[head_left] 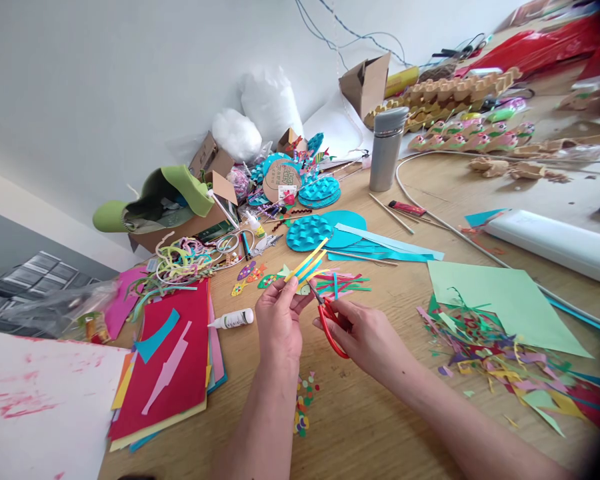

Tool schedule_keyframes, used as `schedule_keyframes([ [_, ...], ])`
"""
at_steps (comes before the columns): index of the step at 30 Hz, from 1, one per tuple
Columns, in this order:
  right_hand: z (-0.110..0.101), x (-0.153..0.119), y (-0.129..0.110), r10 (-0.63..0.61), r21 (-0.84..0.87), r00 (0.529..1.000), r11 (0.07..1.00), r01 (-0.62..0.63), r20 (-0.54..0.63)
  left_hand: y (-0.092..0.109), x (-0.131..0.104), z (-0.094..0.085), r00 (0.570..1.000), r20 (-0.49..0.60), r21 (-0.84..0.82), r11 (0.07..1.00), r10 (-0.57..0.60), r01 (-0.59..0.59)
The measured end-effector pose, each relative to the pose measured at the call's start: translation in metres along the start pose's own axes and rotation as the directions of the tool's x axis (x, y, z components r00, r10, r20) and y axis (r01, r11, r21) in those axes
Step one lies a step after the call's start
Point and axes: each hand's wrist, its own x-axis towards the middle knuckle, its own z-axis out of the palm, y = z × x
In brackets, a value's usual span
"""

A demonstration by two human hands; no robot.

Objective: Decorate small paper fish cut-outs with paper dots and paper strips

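Observation:
My left hand (280, 320) pinches a few thin yellow and blue paper strips (307, 263), which fan out above its fingers. Red-handled scissors (333, 333) are in my right hand (353, 323), their blades beside the left fingertips at the lower ends of the strips. Behind the hands lies a pile of pink, green and red strips (353, 285). Small decorated paper fish (247, 271) rest to the left of the strips. A white glue bottle (233, 319) lies left of my left hand.
Coloured sheets (173, 360) are stacked at left. Paper scraps (510, 363) and a pale green sheet (510, 307) lie at right. Blue woven paper discs (307, 232), a grey tumbler (388, 150), a white cable (450, 233) and a long white device (555, 247) stand or lie farther back.

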Motion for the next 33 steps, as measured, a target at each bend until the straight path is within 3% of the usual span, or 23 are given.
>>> schedule_keyframes([
  [33, -0.0005, 0.0003, 0.0018, 0.020, 0.013, 0.999, 1.000, -0.021, 0.031, 0.0000, 0.0003, -0.0003, 1.000, -0.017, -0.016, 1.000, -0.002, 0.002],
])
